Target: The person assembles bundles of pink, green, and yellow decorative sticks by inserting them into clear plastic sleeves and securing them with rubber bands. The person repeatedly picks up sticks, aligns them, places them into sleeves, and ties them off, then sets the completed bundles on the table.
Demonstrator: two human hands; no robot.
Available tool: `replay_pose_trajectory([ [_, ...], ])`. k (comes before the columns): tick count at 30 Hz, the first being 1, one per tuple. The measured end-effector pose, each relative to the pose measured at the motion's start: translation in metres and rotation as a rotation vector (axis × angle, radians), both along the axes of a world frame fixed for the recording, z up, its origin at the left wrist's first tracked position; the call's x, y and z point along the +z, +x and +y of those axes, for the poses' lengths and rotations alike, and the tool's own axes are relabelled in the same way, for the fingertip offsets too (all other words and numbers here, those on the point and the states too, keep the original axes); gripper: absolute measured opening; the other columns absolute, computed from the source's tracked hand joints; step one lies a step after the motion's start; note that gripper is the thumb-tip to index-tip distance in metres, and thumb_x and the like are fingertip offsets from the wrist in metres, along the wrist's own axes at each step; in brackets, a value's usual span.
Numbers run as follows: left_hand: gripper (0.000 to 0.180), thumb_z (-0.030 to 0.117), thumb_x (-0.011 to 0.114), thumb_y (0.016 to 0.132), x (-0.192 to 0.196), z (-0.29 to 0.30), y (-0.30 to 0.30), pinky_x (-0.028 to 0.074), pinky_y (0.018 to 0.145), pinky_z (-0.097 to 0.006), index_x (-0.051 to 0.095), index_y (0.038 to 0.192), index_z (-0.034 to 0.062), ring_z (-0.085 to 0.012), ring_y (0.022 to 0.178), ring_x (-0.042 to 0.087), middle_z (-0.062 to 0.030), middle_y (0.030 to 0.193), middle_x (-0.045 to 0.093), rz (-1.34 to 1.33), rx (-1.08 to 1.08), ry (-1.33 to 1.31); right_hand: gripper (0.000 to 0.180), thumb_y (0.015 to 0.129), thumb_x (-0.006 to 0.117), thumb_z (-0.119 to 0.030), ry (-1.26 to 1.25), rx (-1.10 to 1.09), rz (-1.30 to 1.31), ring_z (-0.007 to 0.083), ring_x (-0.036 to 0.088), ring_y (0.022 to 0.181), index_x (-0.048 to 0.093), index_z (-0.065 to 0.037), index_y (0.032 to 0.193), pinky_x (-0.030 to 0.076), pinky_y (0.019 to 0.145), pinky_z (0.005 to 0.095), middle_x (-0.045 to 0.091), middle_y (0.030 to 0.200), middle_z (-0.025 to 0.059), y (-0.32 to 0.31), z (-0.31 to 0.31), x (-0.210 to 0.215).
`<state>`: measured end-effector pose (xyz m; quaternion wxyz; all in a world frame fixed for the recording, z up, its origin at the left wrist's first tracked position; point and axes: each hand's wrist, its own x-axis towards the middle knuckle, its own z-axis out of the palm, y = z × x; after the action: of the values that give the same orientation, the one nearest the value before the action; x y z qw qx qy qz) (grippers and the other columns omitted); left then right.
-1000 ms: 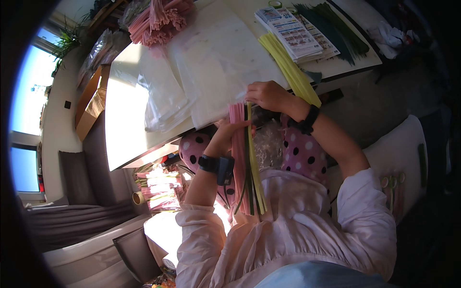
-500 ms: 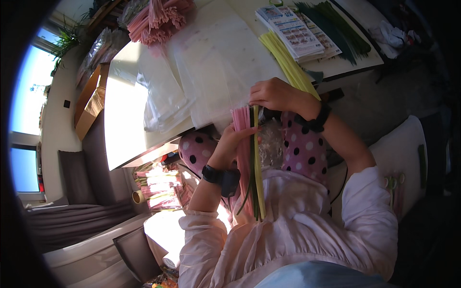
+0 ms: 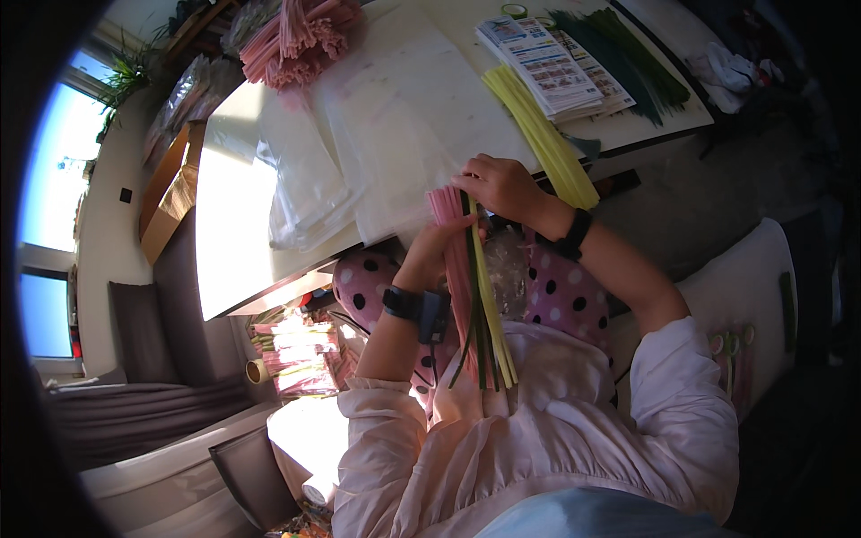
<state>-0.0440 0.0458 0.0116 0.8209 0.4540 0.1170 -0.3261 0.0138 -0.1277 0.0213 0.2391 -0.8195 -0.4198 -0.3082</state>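
White worktop sunlit, window at room's left wall. Clear bags across worktop middle; printed leaflets near far edge; yellow strips at near edge; pink bundle at far left corner. Left hand and right hand both clenched on bunch of pink, yellow, green strips just off near edge, over lap.

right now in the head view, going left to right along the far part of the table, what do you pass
pink stem bundle → clear plastic bags → yellow-green stems → printed leaflets → dark green stems. Nearer, the left hand and right hand hold a mixed stem bundle.
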Motion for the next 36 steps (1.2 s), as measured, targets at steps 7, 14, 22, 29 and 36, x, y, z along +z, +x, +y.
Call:
replay_pose_trajectory([
  [7, 0.019, 0.015, 0.058, 0.088, -0.002, -0.001, 0.013, 0.054, 0.063, -0.026, 0.054, 0.099, -0.0005, -0.017, 0.072, 0.064, -0.0089, 0.083, 0.064, 0.19, -0.044, -0.061, 0.024, 0.072, 0.056, -0.009, -0.08, 0.112, -0.106, 0.02, 0.057, 0.073, 0.062, -0.004, 0.095, 0.049, 0.06, 0.0306, 0.054, 0.08, 0.0043, 0.009, -0.004, -0.012],
  [14, 0.02, 0.016, 0.056, 0.09, -0.016, 0.003, 0.021, 0.054, 0.062, -0.025, 0.055, 0.098, -0.0027, -0.0176, 0.074, 0.065, -0.011, 0.085, 0.064, 0.162, -0.072, -0.081, 0.027, 0.075, 0.056, -0.01, -0.013, 0.205, -0.012, 0.02, 0.056, 0.075, 0.063, -0.005, 0.1, 0.049, 0.065, 0.0317, 0.056, 0.081, 0.0039, 0.008, -0.007, -0.017],
  [22, 0.035, 0.013, 0.058, 0.086, -0.017, 0.008, 0.002, 0.052, 0.081, -0.036, 0.05, 0.116, -0.0041, -0.0232, 0.086, 0.063, -0.0134, 0.096, 0.062, 0.102, -0.113, -0.11, 0.026, 0.076, 0.054, -0.012, -0.148, 0.215, 0.002, 0.0211, 0.056, 0.08, 0.064, -0.006, 0.099, 0.046, 0.073, 0.0331, 0.057, 0.085, 0.0042, 0.017, -0.006, -0.023],
  [29, 0.036, 0.011, 0.058, 0.086, -0.027, 0.005, -0.079, 0.05, 0.077, -0.034, 0.048, 0.119, -0.0013, -0.0178, 0.077, 0.059, -0.0069, 0.088, 0.058, 0.102, -0.075, -0.203, 0.023, 0.074, 0.055, -0.008, -0.072, 0.217, -0.006, 0.022, 0.055, 0.079, 0.064, -0.007, 0.095, 0.047, 0.072, 0.0328, 0.057, 0.085, 0.0039, 0.016, -0.004, -0.028],
  [36, 0.022, 0.012, 0.055, 0.089, -0.003, 0.006, -0.061, 0.051, 0.068, -0.029, 0.054, 0.106, -0.0016, -0.0154, 0.071, 0.058, -0.0062, 0.085, 0.06, 0.08, -0.068, -0.211, 0.028, 0.074, 0.054, -0.005, 0.004, 0.306, 0.005, 0.0257, 0.056, 0.085, 0.063, -0.006, 0.101, 0.047, 0.078, 0.0349, 0.056, 0.089, 0.007, -0.01, 0.0, -0.017],
])
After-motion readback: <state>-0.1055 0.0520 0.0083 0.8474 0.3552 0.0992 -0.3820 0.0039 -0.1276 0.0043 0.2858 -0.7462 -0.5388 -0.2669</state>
